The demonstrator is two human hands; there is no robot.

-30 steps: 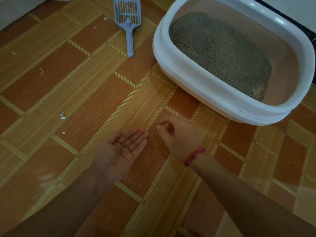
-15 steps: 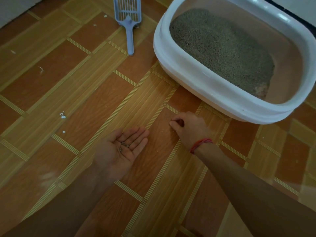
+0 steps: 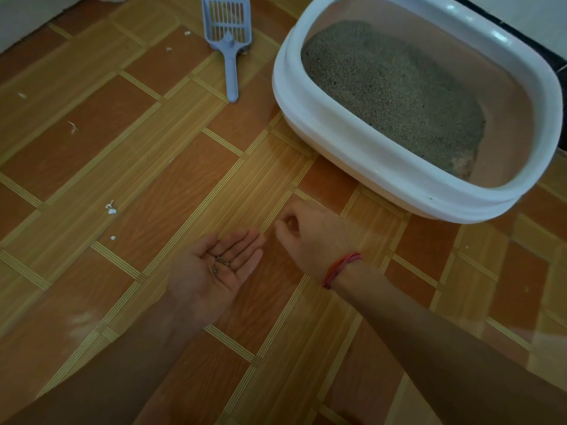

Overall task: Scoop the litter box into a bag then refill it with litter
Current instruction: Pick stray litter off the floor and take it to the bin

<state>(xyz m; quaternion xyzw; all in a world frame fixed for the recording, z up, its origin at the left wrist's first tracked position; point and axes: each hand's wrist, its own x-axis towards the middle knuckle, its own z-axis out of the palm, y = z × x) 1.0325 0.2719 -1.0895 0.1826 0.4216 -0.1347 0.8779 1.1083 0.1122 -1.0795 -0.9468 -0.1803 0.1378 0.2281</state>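
Head view: box (image 3: 383,168) at 2 o'clock holds litter (image 3: 392,87), and the scoop (image 3: 228,41) lies idle at 12. No bag shows, so this looks like tidy-up. The left hand (image 3: 214,268) lies flat, palm up, carrying stray grains (image 3: 222,261). The right hand (image 3: 310,237) is curled in a pinch, with nothing seen in it. White scraps (image 3: 111,208) lie at 9.

The litter box (image 3: 380,167) loses its far rim past the top edge, and the scoop (image 3: 229,32) loses its tip. The right hand (image 3: 313,233) is knuckles-up with its fingertips tucked under, so any pinch is hidden. Dark specks (image 3: 223,261) on the left hand (image 3: 199,282) and white scraps (image 3: 111,209) on the floor (image 3: 159,179) are too small to name.
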